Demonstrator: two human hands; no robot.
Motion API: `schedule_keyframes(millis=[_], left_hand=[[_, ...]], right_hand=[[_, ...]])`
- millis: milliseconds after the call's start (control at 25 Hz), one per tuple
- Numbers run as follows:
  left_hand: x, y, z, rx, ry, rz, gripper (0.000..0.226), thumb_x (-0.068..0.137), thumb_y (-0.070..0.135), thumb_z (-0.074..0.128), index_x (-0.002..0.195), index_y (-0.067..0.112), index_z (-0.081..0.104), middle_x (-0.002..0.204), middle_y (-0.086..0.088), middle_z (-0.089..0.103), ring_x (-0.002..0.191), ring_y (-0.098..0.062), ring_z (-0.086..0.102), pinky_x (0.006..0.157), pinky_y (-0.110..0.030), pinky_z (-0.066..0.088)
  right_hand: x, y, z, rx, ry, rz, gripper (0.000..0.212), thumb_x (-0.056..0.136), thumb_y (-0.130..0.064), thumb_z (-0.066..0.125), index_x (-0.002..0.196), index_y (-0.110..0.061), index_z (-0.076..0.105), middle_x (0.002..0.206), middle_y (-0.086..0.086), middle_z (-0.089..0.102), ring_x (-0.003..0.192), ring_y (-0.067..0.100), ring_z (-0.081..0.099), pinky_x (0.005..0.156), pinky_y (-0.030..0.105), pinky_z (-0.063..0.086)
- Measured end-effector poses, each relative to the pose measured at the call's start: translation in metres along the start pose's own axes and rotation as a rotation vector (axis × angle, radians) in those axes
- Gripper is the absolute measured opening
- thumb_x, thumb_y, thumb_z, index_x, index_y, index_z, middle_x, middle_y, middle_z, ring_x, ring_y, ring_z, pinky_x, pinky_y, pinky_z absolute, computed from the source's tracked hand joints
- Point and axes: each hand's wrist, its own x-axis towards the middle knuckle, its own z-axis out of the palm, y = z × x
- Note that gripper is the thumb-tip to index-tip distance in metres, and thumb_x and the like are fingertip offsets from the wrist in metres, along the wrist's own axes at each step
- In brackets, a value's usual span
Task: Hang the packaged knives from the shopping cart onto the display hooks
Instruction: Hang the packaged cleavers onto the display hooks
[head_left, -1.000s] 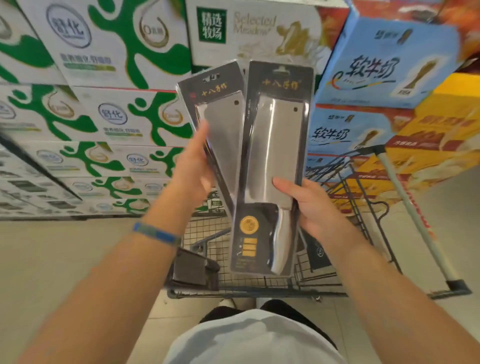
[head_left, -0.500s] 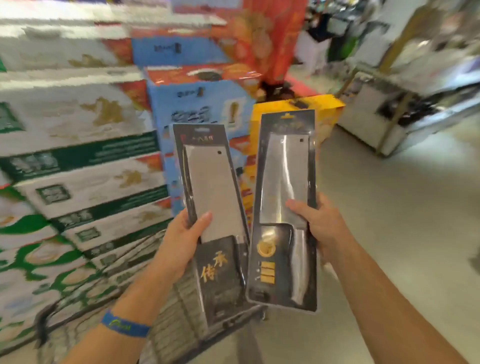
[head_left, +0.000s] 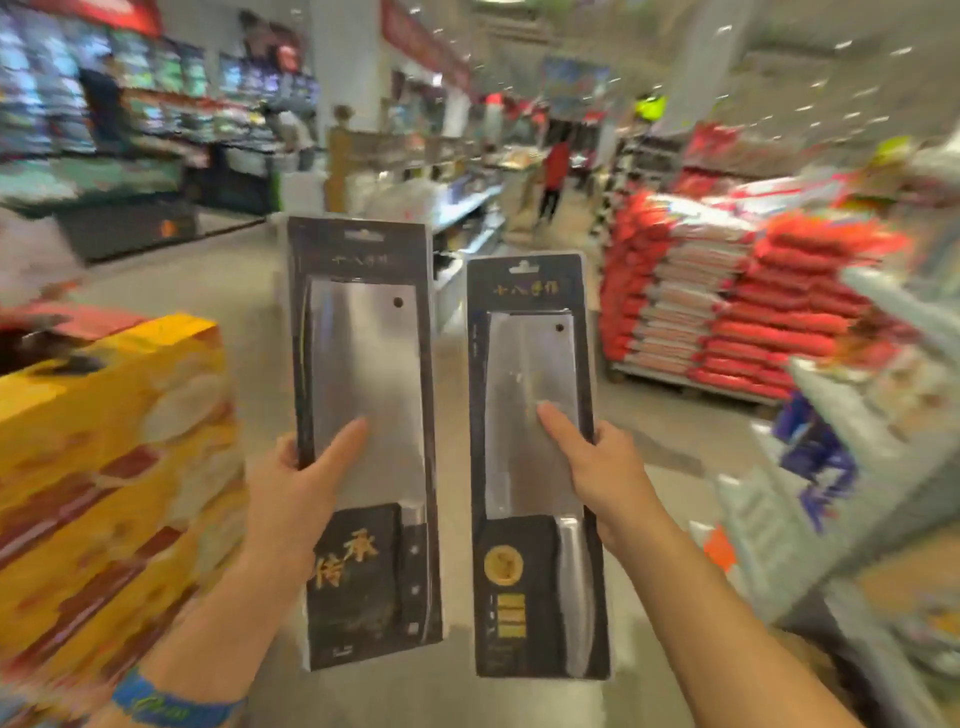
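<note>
**One wide-angle view from your head, facing forward along a shop aisle**

The camera sits at your eye height and looks ahead and slightly down, so your forearms enter from the bottom edge at 7 and 5 o'clock. Your left grip (head_left: 291, 483) and right grip (head_left: 608, 467) are close to the lens. They hold the left packaged knife (head_left: 363, 395) and the right packaged knife (head_left: 530, 415) upright and side by side at centre frame. Beyond them the floor (head_left: 249, 291) runs away toward 12 o'clock. Yellow cartons (head_left: 104, 415) stand near at 9 o'clock, and stacked red sacks (head_left: 727, 322) lie farther off at 2 o'clock. The outer parts of the frame are blurred.
</note>
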Motion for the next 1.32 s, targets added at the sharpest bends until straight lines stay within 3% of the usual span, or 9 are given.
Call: schedule_keyframes(millis=[160, 360, 520, 640, 800, 920, 1040, 1240, 1320], left_hand=[[0.023, 0.022, 0.125, -0.033, -0.258, 0.009, 0.066, 0.047, 0.07, 0.088, 0.091, 0.023, 0.075, 0.087, -0.004, 0.079, 0.079, -0.025, 0.078, 0.076, -0.046, 0.062], [0.033, 0.031, 0.27, -0.066, -0.561, 0.0, 0.057, 0.062, 0.064, 0.079, 0.097, 0.021, 0.071, 0.085, -0.002, 0.079, 0.078, -0.025, 0.077, 0.076, -0.047, 0.062], [0.035, 0.019, 0.366, -0.061, -0.783, 0.01, 0.052, 0.068, 0.069, 0.07, 0.096, 0.025, 0.068, 0.08, 0.011, 0.075, 0.073, -0.012, 0.074, 0.059, -0.028, 0.056], [0.031, 0.011, 0.421, -0.067, -0.913, 0.019, 0.051, 0.07, 0.069, 0.07, 0.092, 0.023, 0.071, 0.08, 0.017, 0.075, 0.071, -0.009, 0.072, 0.061, -0.029, 0.049], [0.017, -0.012, 0.49, -0.095, -1.038, -0.005, 0.054, 0.063, 0.075, 0.071, 0.088, 0.027, 0.073, 0.079, 0.022, 0.075, 0.067, 0.005, 0.069, 0.053, -0.019, 0.05], [-0.008, -0.035, 0.538, -0.114, -1.153, -0.072, 0.047, 0.064, 0.08, 0.074, 0.094, 0.043, 0.075, 0.089, 0.013, 0.078, 0.079, -0.006, 0.075, 0.074, -0.04, 0.059], [-0.042, -0.054, 0.587, -0.102, -1.252, -0.117, 0.056, 0.063, 0.08, 0.076, 0.102, 0.038, 0.076, 0.097, 0.004, 0.079, 0.091, -0.021, 0.076, 0.088, -0.05, 0.059], [-0.117, -0.066, 0.654, -0.049, -1.322, -0.026, 0.064, 0.053, 0.089, 0.071, 0.093, 0.038, 0.075, 0.094, 0.023, 0.076, 0.084, 0.0, 0.073, 0.079, -0.031, 0.062], [-0.148, -0.057, 0.679, -0.064, -1.397, -0.02, 0.056, 0.053, 0.086, 0.073, 0.088, 0.043, 0.075, 0.093, 0.021, 0.077, 0.083, -0.002, 0.074, 0.076, -0.03, 0.061]], right_hand=[[0.016, -0.026, -0.102, 0.02, 0.231, -0.081, 0.042, 0.083, -0.061, 0.072, 0.109, -0.028, 0.073, 0.092, -0.016, 0.078, 0.081, 0.003, 0.075, 0.059, 0.016, 0.056], [0.018, -0.049, -0.206, -0.044, 0.507, -0.155, 0.041, 0.086, -0.06, 0.07, 0.117, -0.033, 0.071, 0.098, -0.02, 0.077, 0.088, 0.001, 0.074, 0.068, 0.018, 0.059], [0.013, -0.058, -0.271, -0.089, 0.773, -0.169, 0.039, 0.088, -0.056, 0.071, 0.112, -0.025, 0.073, 0.09, -0.017, 0.078, 0.079, 0.002, 0.075, 0.06, 0.016, 0.056], [0.003, -0.063, -0.305, -0.086, 0.952, -0.165, 0.026, 0.09, -0.053, 0.07, 0.104, -0.03, 0.071, 0.082, -0.027, 0.075, 0.074, -0.004, 0.073, 0.058, 0.014, 0.055], [-0.021, -0.044, -0.343, -0.07, 1.215, -0.123, 0.037, 0.09, -0.054, 0.07, 0.114, -0.026, 0.074, 0.096, -0.009, 0.08, 0.085, 0.011, 0.077, 0.061, 0.022, 0.06], [-0.045, -0.024, -0.371, -0.053, 1.396, -0.06, 0.039, 0.088, -0.06, 0.069, 0.107, -0.026, 0.073, 0.102, -0.01, 0.078, 0.092, 0.01, 0.075, 0.077, 0.03, 0.059], [-0.068, -0.008, -0.407, -0.083, 1.54, -0.005, 0.043, 0.087, -0.067, 0.064, 0.095, -0.026, 0.07, 0.095, -0.013, 0.074, 0.087, 0.006, 0.07, 0.079, 0.029, 0.055], [-0.097, -0.001, -0.476, -0.082, 1.658, -0.045, 0.1, 0.071, -0.082, 0.06, 0.136, -0.006, 0.06, 0.131, 0.006, 0.068, 0.121, 0.025, 0.065, 0.104, 0.044, 0.052], [-0.112, -0.005, -0.504, -0.114, 1.687, -0.069, 0.076, 0.077, -0.078, 0.06, 0.118, -0.014, 0.069, 0.111, -0.005, 0.077, 0.103, 0.011, 0.073, 0.088, 0.029, 0.06]])
